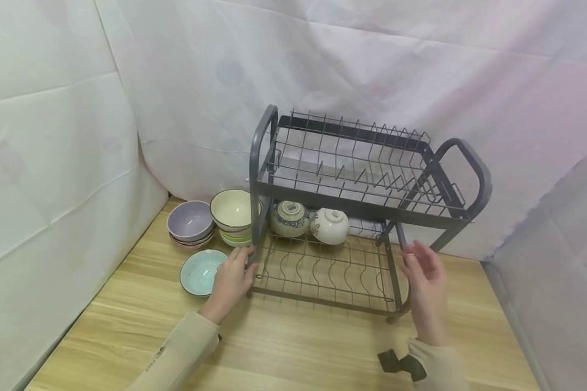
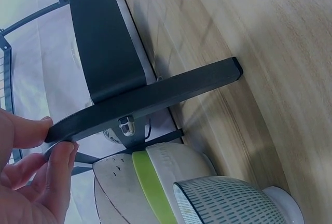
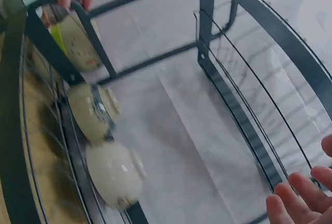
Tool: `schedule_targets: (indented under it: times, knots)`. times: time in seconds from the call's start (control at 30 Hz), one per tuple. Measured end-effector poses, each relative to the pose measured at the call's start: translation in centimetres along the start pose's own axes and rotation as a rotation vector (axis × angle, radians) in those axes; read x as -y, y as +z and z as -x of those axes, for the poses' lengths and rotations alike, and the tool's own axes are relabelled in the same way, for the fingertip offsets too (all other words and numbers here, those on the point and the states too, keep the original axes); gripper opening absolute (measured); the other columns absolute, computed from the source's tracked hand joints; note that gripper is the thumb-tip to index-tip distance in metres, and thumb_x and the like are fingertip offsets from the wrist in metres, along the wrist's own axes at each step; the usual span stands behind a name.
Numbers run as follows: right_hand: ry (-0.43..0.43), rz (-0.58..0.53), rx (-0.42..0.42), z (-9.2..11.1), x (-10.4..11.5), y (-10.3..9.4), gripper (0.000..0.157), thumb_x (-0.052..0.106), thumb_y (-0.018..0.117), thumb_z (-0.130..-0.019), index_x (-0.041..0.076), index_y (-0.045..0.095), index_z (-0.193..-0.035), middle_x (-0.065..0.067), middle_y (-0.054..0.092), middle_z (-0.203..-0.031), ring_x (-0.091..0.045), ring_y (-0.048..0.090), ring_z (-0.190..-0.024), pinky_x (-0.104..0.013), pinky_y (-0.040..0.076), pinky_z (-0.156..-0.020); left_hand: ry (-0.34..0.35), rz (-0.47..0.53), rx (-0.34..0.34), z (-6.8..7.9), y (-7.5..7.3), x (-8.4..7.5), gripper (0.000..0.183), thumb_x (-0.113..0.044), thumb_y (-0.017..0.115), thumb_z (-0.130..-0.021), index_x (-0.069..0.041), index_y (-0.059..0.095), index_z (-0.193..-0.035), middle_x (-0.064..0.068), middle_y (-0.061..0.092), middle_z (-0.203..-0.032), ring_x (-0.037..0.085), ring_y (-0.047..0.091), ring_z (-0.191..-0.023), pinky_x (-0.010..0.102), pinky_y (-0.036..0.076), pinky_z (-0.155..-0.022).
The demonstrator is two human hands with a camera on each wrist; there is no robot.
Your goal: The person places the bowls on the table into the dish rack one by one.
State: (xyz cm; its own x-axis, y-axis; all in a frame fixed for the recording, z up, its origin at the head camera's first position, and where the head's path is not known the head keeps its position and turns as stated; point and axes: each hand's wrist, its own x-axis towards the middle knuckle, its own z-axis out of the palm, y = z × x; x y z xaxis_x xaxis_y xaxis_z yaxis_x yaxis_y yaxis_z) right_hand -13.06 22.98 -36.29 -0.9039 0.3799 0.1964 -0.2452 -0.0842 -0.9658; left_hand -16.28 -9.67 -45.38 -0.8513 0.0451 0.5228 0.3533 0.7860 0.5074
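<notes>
A dark two-tier dish rack (image 1: 362, 205) stands on the wooden table. My left hand (image 1: 232, 277) is at its left front upright; in the left wrist view, thumb and fingers pinch the dark frame bar (image 2: 150, 99). Beside the right upright, my right hand (image 1: 425, 282) is raised with fingers loosely bent and nothing in them. On the lower tier, toward the back, a patterned greenish bowl (image 1: 288, 222) and a white bowl (image 1: 330, 227) sit upside down, side by side. The upper tier holds no dishes.
Left of the rack are a purple bowl (image 1: 191, 220) stacked on others, a cream bowl (image 1: 231, 209) above a green-banded one (image 1: 238, 237), and a light blue bowl (image 1: 200, 274) close by my left hand. White cloth (image 1: 186, 98) hangs behind and at both sides.
</notes>
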Motion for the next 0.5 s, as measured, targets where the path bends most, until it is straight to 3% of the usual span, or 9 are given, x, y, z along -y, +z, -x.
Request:
schedule_targets:
  times: [0.2,0.4,0.5]
  knots:
    - [-0.104,-0.071,-0.186,-1.1,0.0,-2.3,0.016,0.001,0.053,-0.088,0.003,0.056,-0.103,-0.007,0.056,-0.094,-0.012,0.059,-0.082,-0.016,0.052,-0.073,0.035,0.001,-0.021,0.0,0.1,0.2,0.035,-0.002,0.072,-0.07,0.005,0.058,-0.102,0.013,0.06,-0.087,0.019,0.058,-0.058,0.025,0.049,-0.043]
    - [-0.119,0.084,-0.297,-2.8,-0.2,-3.4,0.018,0.005,0.052,-0.09,0.007,0.055,-0.107,-0.001,0.051,-0.1,-0.01,0.052,-0.089,-0.009,0.049,-0.071,0.008,-0.004,0.016,0.0,0.1,0.2,0.036,-0.004,0.072,-0.074,0.004,0.058,-0.106,0.013,0.061,-0.089,0.019,0.06,-0.061,0.025,0.051,-0.047]
    - [-0.124,0.152,-0.282,-3.6,-0.4,-3.8,0.022,0.008,0.052,-0.09,0.006,0.056,-0.112,0.002,0.053,-0.1,-0.008,0.053,-0.09,-0.008,0.048,-0.072,-0.001,-0.005,0.031,0.0,0.0,0.2,0.036,-0.005,0.071,-0.075,0.003,0.058,-0.107,0.013,0.061,-0.092,0.019,0.061,-0.064,0.025,0.052,-0.049]
